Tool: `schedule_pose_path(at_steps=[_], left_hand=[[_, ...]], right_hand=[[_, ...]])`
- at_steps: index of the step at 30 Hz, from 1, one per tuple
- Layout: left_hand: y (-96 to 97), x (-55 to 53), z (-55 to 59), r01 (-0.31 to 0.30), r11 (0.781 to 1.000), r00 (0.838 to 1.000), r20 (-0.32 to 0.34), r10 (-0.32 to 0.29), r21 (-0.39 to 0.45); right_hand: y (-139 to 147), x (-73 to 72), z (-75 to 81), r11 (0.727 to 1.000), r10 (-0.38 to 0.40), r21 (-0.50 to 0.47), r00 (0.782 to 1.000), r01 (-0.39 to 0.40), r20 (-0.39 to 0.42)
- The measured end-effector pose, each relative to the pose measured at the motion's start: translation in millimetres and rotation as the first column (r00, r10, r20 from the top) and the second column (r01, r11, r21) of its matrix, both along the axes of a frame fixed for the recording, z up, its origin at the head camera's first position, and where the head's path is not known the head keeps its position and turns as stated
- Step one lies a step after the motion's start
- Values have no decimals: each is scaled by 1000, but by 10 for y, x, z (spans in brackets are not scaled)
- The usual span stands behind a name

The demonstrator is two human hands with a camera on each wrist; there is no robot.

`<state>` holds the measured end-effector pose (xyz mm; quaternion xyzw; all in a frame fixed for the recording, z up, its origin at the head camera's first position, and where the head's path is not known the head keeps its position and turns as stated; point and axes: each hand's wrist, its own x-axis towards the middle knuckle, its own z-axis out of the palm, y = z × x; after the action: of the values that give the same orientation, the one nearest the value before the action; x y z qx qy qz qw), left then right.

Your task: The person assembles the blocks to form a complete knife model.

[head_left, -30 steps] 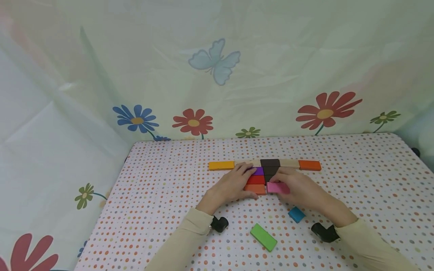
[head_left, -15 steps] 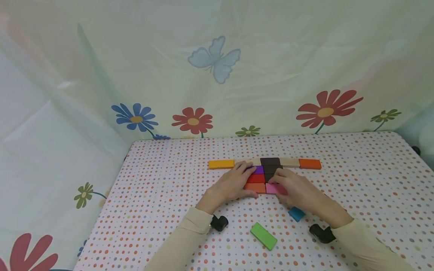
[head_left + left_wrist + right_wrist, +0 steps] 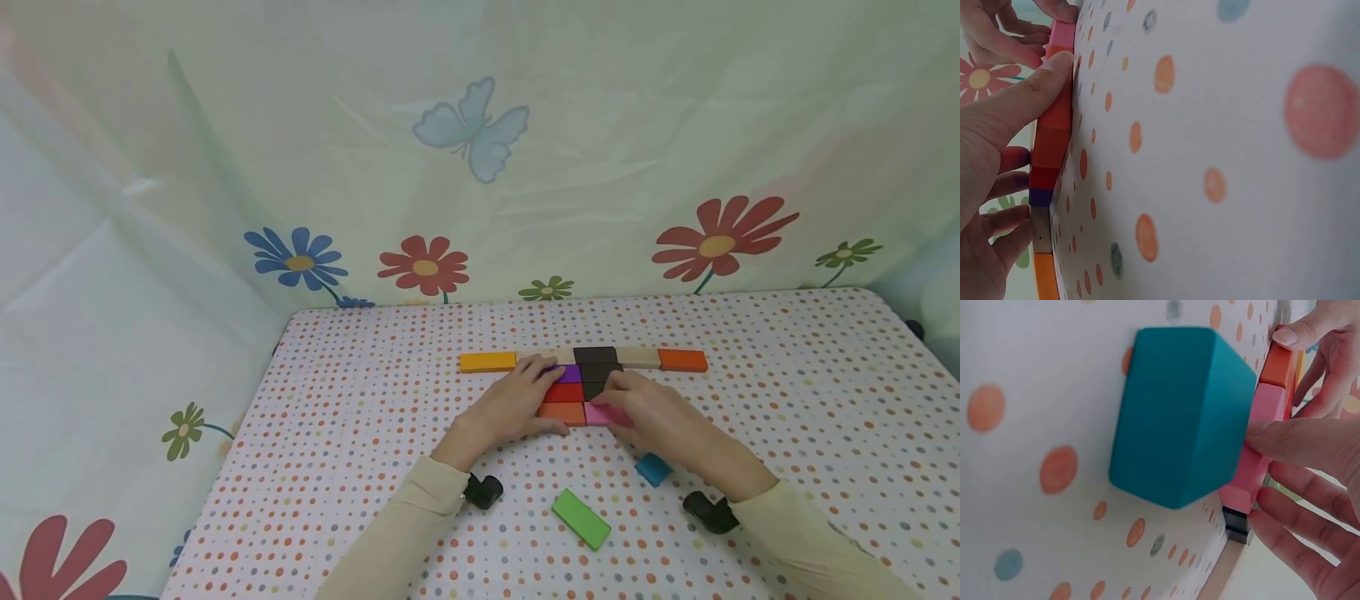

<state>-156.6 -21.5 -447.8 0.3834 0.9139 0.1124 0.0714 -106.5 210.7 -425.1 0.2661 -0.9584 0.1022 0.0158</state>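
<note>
Flat coloured blocks lie joined on the dotted table. My right hand [image 3: 660, 421] pinches a pink block [image 3: 597, 414] between thumb and fingers, its left end against the end of an orange block [image 3: 562, 414]. Behind the orange one are a red block [image 3: 567, 392] and a purple block [image 3: 572, 373], partly under my left hand [image 3: 512, 406]. That hand rests along their left side, its thumb touching the orange block's near face in the left wrist view. Dark blocks [image 3: 595, 355] run in a column behind the pink block, partly hidden by my right fingers.
The back row also has a yellow block [image 3: 487, 362], pale wooden blocks [image 3: 637, 357] and an orange-red block [image 3: 682, 360] at its right end. Nearer me lie a loose green block [image 3: 581, 518] and a blue block [image 3: 653, 469], close below my right hand.
My right hand has slid the pink block slightly left, shutting the small gap to the orange block. The left hand has stayed on the blocks.
</note>
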Motion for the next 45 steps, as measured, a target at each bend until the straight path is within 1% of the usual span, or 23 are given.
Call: schedule_pose_path(at_steps=[3, 5, 7, 9, 11, 14, 16, 19, 22, 24, 26, 31, 34, 38, 41, 43, 45], left_hand=[[-5, 1, 2, -2, 1000, 1000, 1, 2, 4], [-4, -2, -2, -2, 1000, 1000, -2, 2, 6], [2, -4, -7, -2, 1000, 1000, -3, 2, 9], [7, -3, -8, 0, 1000, 1000, -4, 0, 13], [9, -2, -10, 2, 1000, 1000, -4, -2, 15], [5, 1, -10, 3, 1000, 1000, -3, -3, 8], [2, 0, -17, 3, 1000, 1000, -4, -3, 2], [2, -1, -24, 4, 1000, 1000, -5, -4, -1], [3, 1, -29, 3, 1000, 1000, -4, -3, -1], [4, 3, -32, 2, 1000, 1000, -6, -2, -2], [3, 7, -26, 2, 1000, 1000, -7, -2, -2], [28, 10, 4, -6, 1000, 1000, -30, 5, -29], [104, 7, 34, -12, 998, 998, -55, 9, -61], [256, 9, 64, -3, 997, 997, -81, -4, -83], [340, 25, 58, 5, 995, 997, -80, -13, -99], [373, 36, 41, 13, 993, 997, -79, -22, -118], [391, 46, 22, 21, 993, 996, -85, -31, -119]], right_hand=[[6, -5, 13, 1000, -1, -14, 1000, 1, 11], [34, -8, 41, 999, -13, -50, 999, 15, 29], [104, -7, 83, 994, -39, -99, 997, 45, 63], [211, -18, 129, 986, -63, -146, 994, 76, 90], [358, -30, 174, 982, -74, -166, 991, 93, 116], [585, -38, 210, 981, -81, -164, 985, 107, 154], [731, -20, 217, 983, -88, -144, 978, 116, 190], [924, 24, 191, 982, -100, -130, 962, 137, 255], [1075, 84, 129, 981, -120, -106, 934, 164, 337], [1155, 129, 82, 980, -134, -87, 918, 179, 374], [1208, 179, 30, 980, -146, -69, 917, 184, 370], [1263, 267, -63, 978, -158, -78, 934, 192, 321], [1270, 281, -78, 975, -172, -83, 931, 208, 322], [1262, 287, -69, 970, -196, -73, 927, 230, 320], [1244, 280, -57, 968, -207, -71, 926, 240, 314], [1234, 275, -53, 967, -209, -73, 925, 244, 319], [1224, 269, -39, 964, -219, -72, 920, 255, 326]])
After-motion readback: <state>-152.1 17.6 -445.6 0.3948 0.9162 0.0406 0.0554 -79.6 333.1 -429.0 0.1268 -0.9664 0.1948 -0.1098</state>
